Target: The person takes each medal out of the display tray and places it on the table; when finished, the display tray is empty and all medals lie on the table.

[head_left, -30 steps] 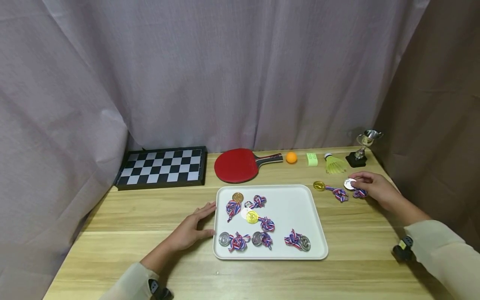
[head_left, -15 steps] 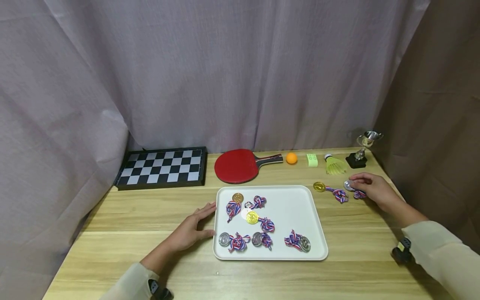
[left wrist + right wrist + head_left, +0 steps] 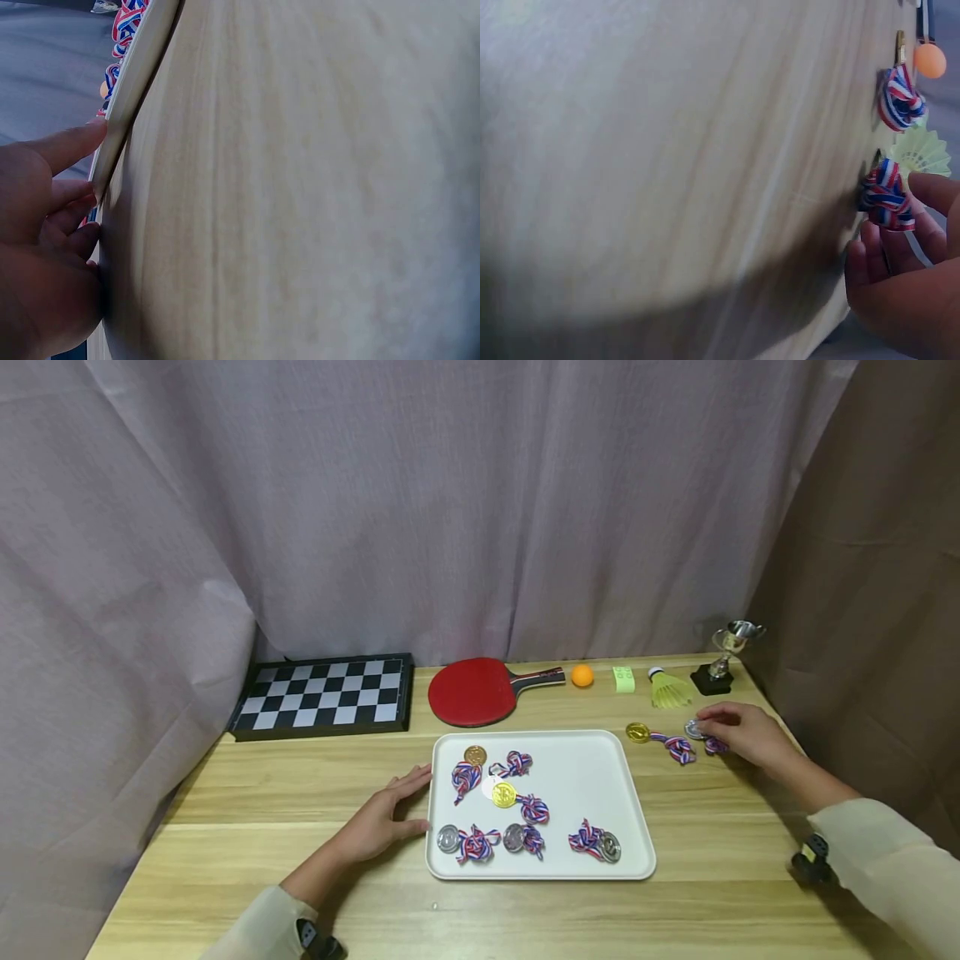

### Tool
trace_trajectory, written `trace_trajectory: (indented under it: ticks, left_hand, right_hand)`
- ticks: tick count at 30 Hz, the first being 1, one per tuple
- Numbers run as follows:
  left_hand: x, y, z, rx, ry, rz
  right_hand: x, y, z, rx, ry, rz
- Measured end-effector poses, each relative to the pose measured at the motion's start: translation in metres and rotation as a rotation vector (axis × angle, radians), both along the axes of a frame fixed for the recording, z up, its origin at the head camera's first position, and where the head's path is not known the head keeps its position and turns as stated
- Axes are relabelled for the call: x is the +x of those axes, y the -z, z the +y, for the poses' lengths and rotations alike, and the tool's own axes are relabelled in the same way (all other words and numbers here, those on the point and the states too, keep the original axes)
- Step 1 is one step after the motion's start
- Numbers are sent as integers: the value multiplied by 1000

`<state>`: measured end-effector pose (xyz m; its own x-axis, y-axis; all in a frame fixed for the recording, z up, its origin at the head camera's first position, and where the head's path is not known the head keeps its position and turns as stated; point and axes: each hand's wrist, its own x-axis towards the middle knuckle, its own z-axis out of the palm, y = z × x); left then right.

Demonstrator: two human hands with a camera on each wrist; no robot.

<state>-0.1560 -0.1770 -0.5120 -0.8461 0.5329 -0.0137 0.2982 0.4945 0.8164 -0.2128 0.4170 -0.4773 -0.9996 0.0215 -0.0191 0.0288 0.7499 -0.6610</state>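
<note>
Wooden table (image 3: 300, 793), left hand (image 3: 378, 818) flat beside tray (image 3: 637, 827), right hand (image 3: 742, 735) pinching silver medal (image 3: 694, 729)

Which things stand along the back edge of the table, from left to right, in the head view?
Chessboard → red table tennis paddle → orange ball → small green block → yellow-green shuttlecock → small trophy.

Your right hand (image 3: 750, 737) is on a silver medal (image 3: 693, 729) with a red, white and blue ribbon (image 3: 887, 193); just beside it lies a gold medal (image 3: 638, 732), same striped ribbon. White tray (image 3: 592, 760), pale wood-grain tabletop (image 3: 300, 785), black-and-white chessboard (image 3: 324, 693), red paddle (image 3: 471, 691), orange ball (image 3: 582, 675), yellow-green shuttlecock (image 3: 670, 689).
</note>
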Motion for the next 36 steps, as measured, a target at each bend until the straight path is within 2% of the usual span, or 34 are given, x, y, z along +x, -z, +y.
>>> trace_trajectory:
  ticks: [8,14,17,23,27,31,36]
  left_hand:
    - [0,0,0,0,-4,-3]
    - [0,-1,1,5,-5,-10]
    - [1,-1,0,4,-5,-12]
    - [1,-1,0,4,-7,-18]
    - [1,0,0,9,-9,-22]
    - [0,0,0,11,-7,-24]
    - [0,-1,1,8,-7,-28]
  right_hand:
    - [10,-21,-9,80,-42,105]
    - [26,-34,-37,38,-94,122]
    - [35,-37,-53,-4,-113,90]
    - [57,-40,-88,-157,-193,32]
    - [72,-36,-111,-248,-285,-20]
    - [82,-26,-129,-332,-398,-127]
    - [90,-14,-144,-336,-524,-223]
